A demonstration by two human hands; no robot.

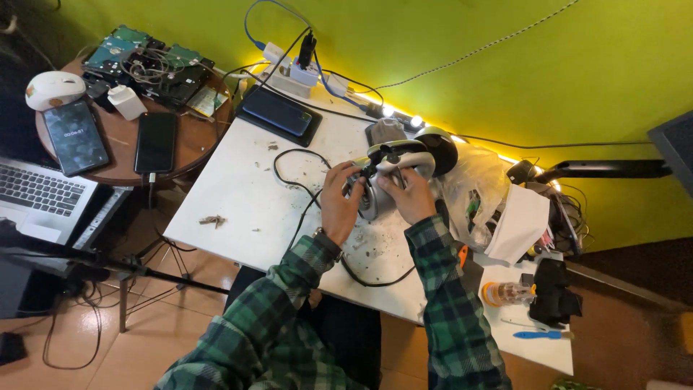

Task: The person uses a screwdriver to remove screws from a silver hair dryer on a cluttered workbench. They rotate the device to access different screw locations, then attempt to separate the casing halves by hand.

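Your left hand (339, 206) and right hand (413, 196) both clasp the heavy, rigid motor housing (375, 195) mid-bench (238, 217); grip its round body.

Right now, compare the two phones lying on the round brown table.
The larger phone with the lit grey screen lies tilted, nearest the laptop; the slimmer black phone lies almost straight. The larger phone's screen glows faintly; the slimmer black phone's screen is dark. A cable runs from the slimmer phone's lower end; none shows at the larger one. Both lie flat, face up, untouched.
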